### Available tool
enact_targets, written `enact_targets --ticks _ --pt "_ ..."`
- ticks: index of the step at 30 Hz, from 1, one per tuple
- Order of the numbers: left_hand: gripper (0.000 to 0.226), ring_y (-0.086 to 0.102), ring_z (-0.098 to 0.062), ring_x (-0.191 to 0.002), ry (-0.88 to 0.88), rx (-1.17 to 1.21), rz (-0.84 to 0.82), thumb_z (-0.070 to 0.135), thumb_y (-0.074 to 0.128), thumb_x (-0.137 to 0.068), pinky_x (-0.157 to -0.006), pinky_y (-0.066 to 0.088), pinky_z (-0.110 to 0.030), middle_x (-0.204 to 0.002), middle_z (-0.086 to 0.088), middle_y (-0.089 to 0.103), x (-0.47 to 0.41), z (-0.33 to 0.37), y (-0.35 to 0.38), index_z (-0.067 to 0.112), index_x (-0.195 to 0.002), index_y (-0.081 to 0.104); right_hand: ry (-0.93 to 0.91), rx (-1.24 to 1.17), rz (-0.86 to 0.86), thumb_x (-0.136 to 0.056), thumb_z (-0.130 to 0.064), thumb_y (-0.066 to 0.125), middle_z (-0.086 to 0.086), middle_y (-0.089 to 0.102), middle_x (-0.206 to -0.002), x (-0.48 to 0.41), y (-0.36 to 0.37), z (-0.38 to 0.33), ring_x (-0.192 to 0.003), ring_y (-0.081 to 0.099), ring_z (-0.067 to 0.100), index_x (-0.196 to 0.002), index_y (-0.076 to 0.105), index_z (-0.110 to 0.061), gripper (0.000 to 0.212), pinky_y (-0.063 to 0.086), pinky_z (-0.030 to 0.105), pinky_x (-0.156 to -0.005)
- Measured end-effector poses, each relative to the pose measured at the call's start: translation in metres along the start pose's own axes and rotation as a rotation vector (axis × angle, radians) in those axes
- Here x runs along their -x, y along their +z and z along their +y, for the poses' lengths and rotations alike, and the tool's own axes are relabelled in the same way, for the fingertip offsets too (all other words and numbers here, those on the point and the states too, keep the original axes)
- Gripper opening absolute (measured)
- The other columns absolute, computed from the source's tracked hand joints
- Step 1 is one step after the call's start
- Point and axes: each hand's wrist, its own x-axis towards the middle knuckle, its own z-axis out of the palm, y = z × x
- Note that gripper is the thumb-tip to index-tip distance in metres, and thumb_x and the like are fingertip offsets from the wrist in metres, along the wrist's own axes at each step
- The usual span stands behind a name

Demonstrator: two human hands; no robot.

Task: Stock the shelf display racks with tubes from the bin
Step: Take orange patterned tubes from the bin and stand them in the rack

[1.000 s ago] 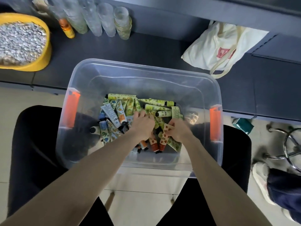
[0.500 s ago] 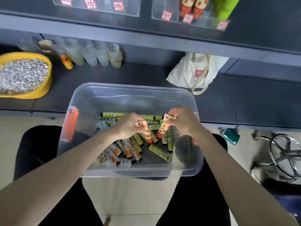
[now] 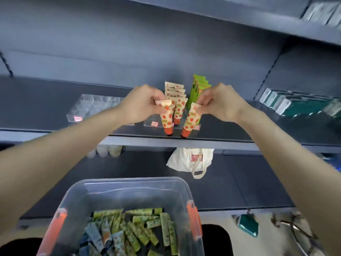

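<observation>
My left hand (image 3: 143,103) pinches the crimped top of a strawberry-print tube (image 3: 167,120), red cap down, at the front of the clear display rack (image 3: 153,122) on the shelf. My right hand (image 3: 219,102) holds a second strawberry-print tube (image 3: 190,121) the same way, just to the right. Behind them a row of strawberry tubes (image 3: 175,93) and a row of green tubes (image 3: 200,85) stand in the rack. The clear bin (image 3: 129,185) with orange latches sits below, holding several green and blue tubes (image 3: 132,230).
An empty clear rack (image 3: 92,106) stands to the left on the same shelf. Green and white boxes (image 3: 299,104) line the shelf at right. A white cloth bag (image 3: 191,159) lies on the lower shelf, with cups (image 3: 108,150) to its left.
Both hands rose from the bin to the upper shelf, each carrying a strawberry-print tube. The view tilted upward, so the bin now sits at the bottom.
</observation>
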Motion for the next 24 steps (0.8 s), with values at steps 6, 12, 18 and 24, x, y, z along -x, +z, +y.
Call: enact_targets --ticks 6,12,18,24 --pt "0.016 0.053 -0.004 -0.067 0.091 -0.059 0.029 0.013 0.068 -0.082 -0.061 0.037 -0.01 -0.083 0.002 0.063 -0.065 0.032 -0.016 0.005 -0.096 0.07 0.0 0.081 0.011 -0.082 -0.016 0.07 -0.001 0.067 -0.086 -0.031 -0.032 0.005 -0.085 0.056 0.008 -0.096 0.074 -0.012 0.014 0.035 0.012 -0.073" --pt "0.016 0.056 -0.014 -0.079 0.101 -0.1 0.043 0.014 0.069 -0.081 -0.079 0.045 -0.026 -0.086 -0.003 0.065 -0.114 0.041 -0.004 0.007 -0.095 0.07 0.009 0.131 0.012 -0.082 -0.022 0.07 -0.016 0.056 -0.075 -0.052 -0.024 0.022 -0.096 0.049 0.015 -0.089 0.074 -0.021 0.008 0.036 0.029 -0.089" --pt "0.014 0.058 -0.014 -0.082 0.11 -0.111 0.016 0.015 0.069 -0.081 -0.08 0.046 -0.026 -0.089 -0.003 0.067 -0.14 0.036 0.011 0.009 -0.094 0.07 -0.007 0.148 0.087 -0.079 -0.026 0.074 -0.001 0.05 -0.102 -0.063 -0.012 0.035 -0.109 0.033 0.02 -0.077 0.067 -0.03 0.008 0.022 0.035 -0.093" --pt "0.016 0.056 -0.014 -0.081 0.099 -0.161 -0.01 0.018 0.069 -0.082 -0.08 0.046 -0.027 -0.085 0.0 0.063 -0.153 0.028 0.021 0.01 -0.095 0.07 -0.007 0.158 0.133 -0.077 -0.025 0.076 0.001 0.048 -0.117 -0.071 -0.001 0.041 -0.117 0.031 0.023 -0.082 0.074 -0.025 0.005 0.016 0.032 -0.087"
